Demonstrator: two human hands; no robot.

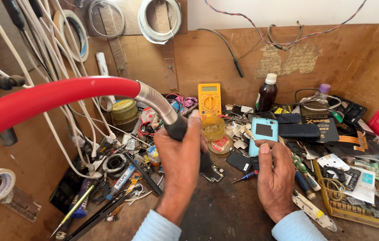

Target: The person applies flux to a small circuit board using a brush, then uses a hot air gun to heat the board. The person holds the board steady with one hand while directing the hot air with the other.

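A: What's in hand?

B: From my seat, the left hand (178, 149) is closed round the black handle of a hot-air tool (175, 126), thumb up along it. Its metal neck runs back into a thick red hose (46, 99) that sweeps off to the left. The nozzle end is hidden behind the hand, so I can't tell how it points.

A: And the work piece?

B: A small circuit board (212, 172) lies on the dark worktop, just right of that hand and partly tucked behind it. The right hand (275, 178) rests beside it, fingers curled loosely, thumb raised, holding nothing that I can see. A small blue-handled screwdriver (245, 176) lies between board and right hand.

A: How far along?

B: My reading: the board is already out of any casing and the tool is gripped over it, so the heating work looks to be under way or about to begin. Whether any part has come off I can't tell.

A: Around it?

B: A light blue phone (264, 132) stands just beyond the right hand, a yellow multimeter (209, 99) farther back, a brown bottle (267, 93) to its right, and tape rolls and white cables on the left.
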